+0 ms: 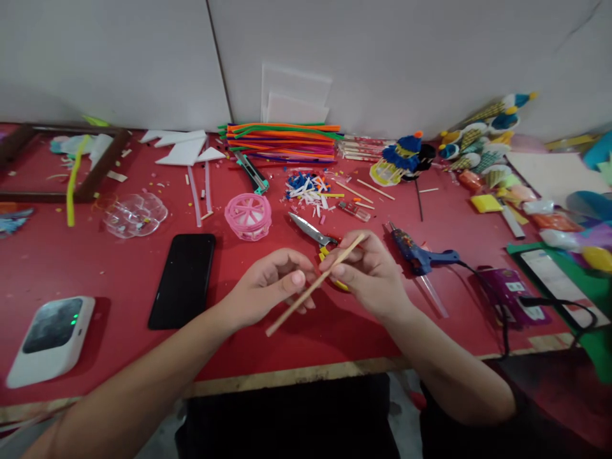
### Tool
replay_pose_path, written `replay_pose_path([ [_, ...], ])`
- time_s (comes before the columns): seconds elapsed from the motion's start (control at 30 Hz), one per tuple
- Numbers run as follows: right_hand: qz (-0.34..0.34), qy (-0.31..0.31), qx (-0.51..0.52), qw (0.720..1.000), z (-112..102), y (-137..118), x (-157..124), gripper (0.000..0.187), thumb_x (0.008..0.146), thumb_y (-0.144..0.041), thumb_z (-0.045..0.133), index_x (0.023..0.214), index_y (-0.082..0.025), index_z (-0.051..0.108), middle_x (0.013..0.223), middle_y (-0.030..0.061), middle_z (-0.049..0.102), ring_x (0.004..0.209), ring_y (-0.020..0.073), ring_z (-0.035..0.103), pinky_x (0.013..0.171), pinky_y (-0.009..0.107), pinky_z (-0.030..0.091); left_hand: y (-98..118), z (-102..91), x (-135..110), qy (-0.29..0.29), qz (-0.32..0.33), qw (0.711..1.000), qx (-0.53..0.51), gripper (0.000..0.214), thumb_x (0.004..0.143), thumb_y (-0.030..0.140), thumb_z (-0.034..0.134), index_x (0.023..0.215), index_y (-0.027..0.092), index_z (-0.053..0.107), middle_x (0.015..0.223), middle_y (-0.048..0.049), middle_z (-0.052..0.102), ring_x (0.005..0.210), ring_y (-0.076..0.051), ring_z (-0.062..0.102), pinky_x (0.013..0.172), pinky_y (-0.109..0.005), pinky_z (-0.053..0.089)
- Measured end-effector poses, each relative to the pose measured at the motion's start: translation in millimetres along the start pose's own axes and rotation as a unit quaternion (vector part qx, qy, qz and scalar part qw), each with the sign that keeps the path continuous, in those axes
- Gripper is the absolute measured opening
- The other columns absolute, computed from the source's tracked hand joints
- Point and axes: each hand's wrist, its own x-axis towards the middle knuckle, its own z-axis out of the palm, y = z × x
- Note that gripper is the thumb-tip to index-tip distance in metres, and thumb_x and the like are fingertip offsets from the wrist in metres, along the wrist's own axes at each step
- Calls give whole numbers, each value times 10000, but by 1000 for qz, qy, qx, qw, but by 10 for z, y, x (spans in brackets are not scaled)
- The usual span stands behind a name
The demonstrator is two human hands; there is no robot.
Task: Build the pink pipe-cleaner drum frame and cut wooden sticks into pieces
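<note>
Head view: a wooden stick [310,292] slants from one-thirty to seven-thirty; the right hand [373,274] pinches its upper part, the left hand [268,285] half-curls around its middle, contact unclear.

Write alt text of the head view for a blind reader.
The right hand pinches a thin wooden stick, the left hand by its middle, over a red table. Scissors lie beyond the hands, a phone to the left, a glue gun to the right, and colourful pipe cleaners near the wall.
</note>
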Motion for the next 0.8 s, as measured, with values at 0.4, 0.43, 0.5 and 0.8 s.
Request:
replay_pose_path([
  [0.4, -272, -44, -537, 797, -60, 101, 29, 157, 940, -165, 509, 1027, -194, 635, 871, 58, 729, 787, 167, 668, 751, 313, 553, 32, -209, -1, 83, 220, 606, 760, 253, 917, 132, 433, 1086, 170, 617, 919, -65, 691, 797, -215, 623, 690, -332, 499],
  [0.43, -284, -50, -548, 785, -53, 119, 25, 169, 943, -157, 497, 1031, -191, 637, 862, 57, 732, 769, 166, 663, 748, 314, 553, 14, -199, 8, 79, 231, 587, 772, 233, 920, 145, 442, 1069, 162, 620, 906, -66, 684, 783, -218, 609, 687, -340, 496],
  [0.5, -299, -54, -560, 771, -26, 154, 15, 183, 946, -144, 478, 1016, -180, 643, 831, 57, 732, 738, 166, 651, 739, 311, 551, -22, -158, 26, 68, 243, 566, 785, 203, 938, 174, 434, 991, 148, 628, 822, -57, 657, 727, -216, 573, 646, -337, 482],
  [0.8, -261, -57, -652, 709, 19, 260, -24, 232, 939, -134, 451, 921, -138, 682, 841, 83, 727, 757, 190, 623, 756, 312, 522, -76, -32, 35, 59, 91, 551, 827, 153, 913, 147, 467, 953, 178, 612, 801, -46, 618, 748, -231, 576, 526, -309, 425],
])
